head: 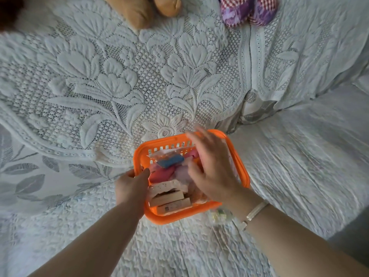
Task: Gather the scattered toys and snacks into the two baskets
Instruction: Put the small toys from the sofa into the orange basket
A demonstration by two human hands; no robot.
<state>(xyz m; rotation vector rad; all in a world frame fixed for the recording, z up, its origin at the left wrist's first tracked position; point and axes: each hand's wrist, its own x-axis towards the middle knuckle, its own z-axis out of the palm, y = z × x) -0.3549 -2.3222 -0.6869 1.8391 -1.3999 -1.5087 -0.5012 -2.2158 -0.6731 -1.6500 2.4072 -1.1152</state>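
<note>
An orange plastic basket [139, 151] sits on the white bedcover, low in the middle of the view. Inside it lie a blue block [170, 160], a red block [161, 173], a clear packet and some pale wrapped snacks [169, 198]. My left hand [130, 186] grips the basket's left rim. My right hand [211, 166] hovers over the basket's right half, blurred, fingers spread, with nothing visibly in it. A small clear packet with yellow and green bits [218, 214] lies on the bed just under my right wrist, outside the basket.
A brown plush toy [139, 11] and a purple and red-checked stuffed toy [247, 11] lie at the far edge of the lace bedcover [119, 76]. A grey fold of cloth [257, 111] shows behind the basket.
</note>
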